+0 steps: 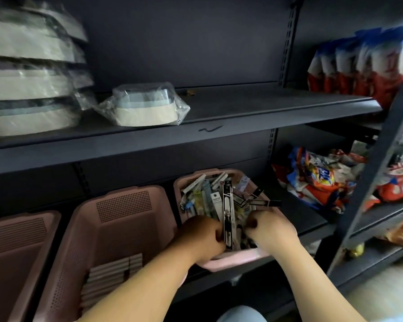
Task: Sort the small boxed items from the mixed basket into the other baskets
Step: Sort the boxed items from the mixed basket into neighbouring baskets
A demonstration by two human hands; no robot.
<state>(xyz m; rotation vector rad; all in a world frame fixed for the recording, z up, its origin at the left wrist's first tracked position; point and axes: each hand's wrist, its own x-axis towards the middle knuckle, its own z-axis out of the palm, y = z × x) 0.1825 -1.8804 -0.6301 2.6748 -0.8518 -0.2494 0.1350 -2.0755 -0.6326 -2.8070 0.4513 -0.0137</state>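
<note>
Gripping a slim black box [228, 212] upright with left hand [201, 237], likely to lift it clear of the mixed basket [237, 259]; right hand [271, 228] close alongside, curled into the jumble, hold unclear; destination basket [123, 205] just left of both.

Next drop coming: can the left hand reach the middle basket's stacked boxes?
Likely yes: the middle basket lies open beside the left hand, stacked boxes uncovered, though that hand grips a black box.
</note>
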